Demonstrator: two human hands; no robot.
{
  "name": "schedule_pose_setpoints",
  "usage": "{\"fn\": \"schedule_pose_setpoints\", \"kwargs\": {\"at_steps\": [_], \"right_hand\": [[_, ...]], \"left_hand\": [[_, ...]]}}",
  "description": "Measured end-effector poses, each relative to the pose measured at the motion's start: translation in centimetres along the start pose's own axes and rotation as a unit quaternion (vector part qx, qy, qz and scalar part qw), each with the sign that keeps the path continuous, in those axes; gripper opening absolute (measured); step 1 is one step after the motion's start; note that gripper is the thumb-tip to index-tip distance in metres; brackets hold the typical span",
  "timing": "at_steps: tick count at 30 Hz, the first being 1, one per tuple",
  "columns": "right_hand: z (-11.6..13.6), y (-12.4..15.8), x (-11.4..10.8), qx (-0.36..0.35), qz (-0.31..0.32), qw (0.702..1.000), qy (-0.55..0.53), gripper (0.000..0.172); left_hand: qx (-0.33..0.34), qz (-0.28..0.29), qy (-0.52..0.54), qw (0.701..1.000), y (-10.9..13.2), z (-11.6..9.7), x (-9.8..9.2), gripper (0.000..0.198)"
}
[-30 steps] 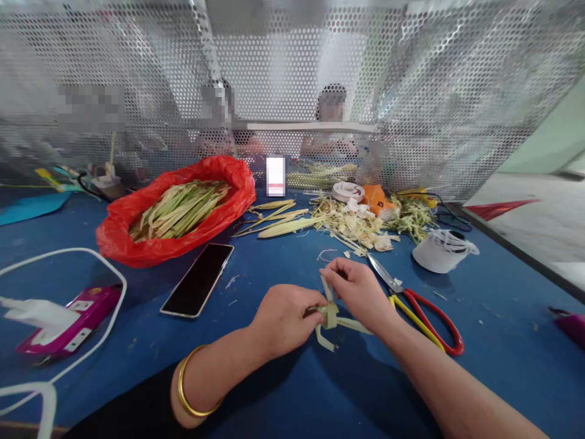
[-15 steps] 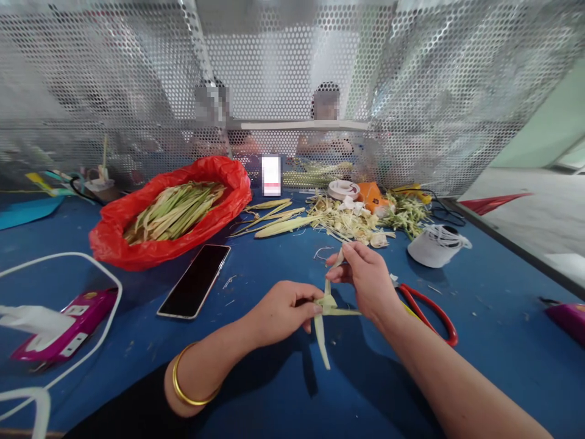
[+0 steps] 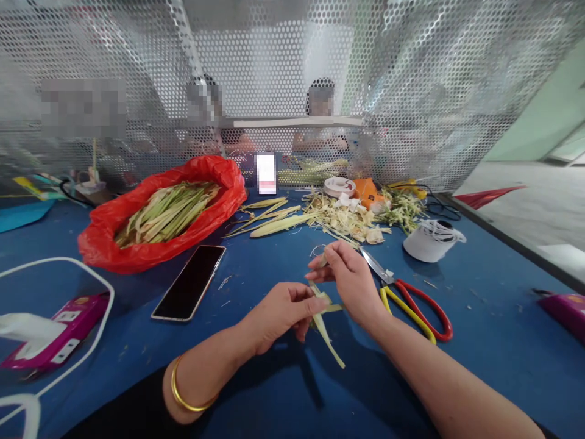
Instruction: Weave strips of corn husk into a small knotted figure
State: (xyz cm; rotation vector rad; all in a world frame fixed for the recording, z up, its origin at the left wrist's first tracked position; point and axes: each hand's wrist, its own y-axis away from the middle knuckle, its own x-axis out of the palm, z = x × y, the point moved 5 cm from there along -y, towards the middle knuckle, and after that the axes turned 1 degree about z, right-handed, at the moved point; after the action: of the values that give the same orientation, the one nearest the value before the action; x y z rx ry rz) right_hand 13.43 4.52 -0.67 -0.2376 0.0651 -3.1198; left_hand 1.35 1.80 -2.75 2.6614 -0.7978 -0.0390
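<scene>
Between thumb and fingers, my left hand (image 3: 286, 311) pinches a small folded knot of flat, pale green plant-leaf strips (image 3: 328, 341). One loose tail hangs down toward the table, and a shorter end points right. My right hand (image 3: 351, 277) is just above and to the right, its thumb and index finger closed on the upper strip end. The fingers hide part of the folds. Scissors (image 3: 375, 263) with one red and one yellow handle lie on the blue table (image 3: 260, 396), partly behind my right forearm.
A red plastic bag (image 3: 150, 259) holds more leaf strips, with a phone (image 3: 189, 283) beside it. Farther back are loose strips (image 3: 278, 225), plant scraps (image 3: 350, 219) and a tape roll (image 3: 339, 186). White cord wraps a spool (image 3: 429, 244) at right. Purple power strips (image 3: 68, 329) lie at left and right.
The hanging tail has swung from nearly straight down to slanting right. My right hand has shifted slightly left and turned, and my left thumb now covers more of the fold.
</scene>
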Motion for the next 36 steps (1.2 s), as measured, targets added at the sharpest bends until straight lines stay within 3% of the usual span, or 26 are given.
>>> {"fn": "schedule_pose_setpoints", "kwargs": {"at_steps": [8,14,16,18,20,21,23,26,28,33,36], "right_hand": [[0.5,0.8,0.4,-0.084,0.009,0.995,0.051,0.023],[1.3,0.9,0.7,-0.152,0.077,0.975,0.141,0.017],[2.1,0.7,-0.3,-0.21,0.021,0.951,0.225,0.014],[3.0,0.4,-1.9,-0.245,-0.088,0.922,0.286,0.017],[3.0,-0.2,-3.3,-0.203,-0.16,0.929,0.266,0.021],[2.5,-0.7,-3.6,-0.154,-0.162,0.947,0.232,0.026],[1.2,-1.3,-3.0,-0.036,-0.081,0.985,0.151,0.036],[-0.2,-0.9,-0.6,0.069,0.083,0.992,0.064,0.041],[-0.4,-0.4,0.1,0.072,0.114,0.99,0.044,0.038],[-0.9,-0.5,-0.9,0.035,-0.006,0.999,0.023,0.033],[-1.3,-0.8,-1.1,0.024,-0.023,0.999,0.007,0.032]], "left_hand": [[-0.022,0.027,-0.057,0.998,0.2,0.7,0.5,0.03],[-0.083,-0.002,0.025,0.996,0.3,0.8,0.3,0.028],[-0.069,-0.038,0.065,0.995,0.2,0.6,-0.1,0.026],[-0.043,-0.085,0.093,0.991,0.2,0.2,-0.8,0.026],[-0.019,-0.129,0.113,0.985,0.3,-0.1,-1.4,0.028],[-0.011,-0.142,0.119,0.983,0.3,-0.3,-1.6,0.028],[-0.005,-0.149,0.121,0.981,0.4,-0.4,-1.8,0.028],[-0.018,-0.135,0.102,0.985,0.4,-0.2,-1.7,0.028],[-0.029,-0.116,0.088,0.989,0.3,0.0,-1.4,0.028],[-0.038,-0.092,0.082,0.992,0.3,-0.2,-0.8,0.026],[-0.042,-0.086,0.086,0.992,0.4,-0.2,-0.7,0.027]]}}
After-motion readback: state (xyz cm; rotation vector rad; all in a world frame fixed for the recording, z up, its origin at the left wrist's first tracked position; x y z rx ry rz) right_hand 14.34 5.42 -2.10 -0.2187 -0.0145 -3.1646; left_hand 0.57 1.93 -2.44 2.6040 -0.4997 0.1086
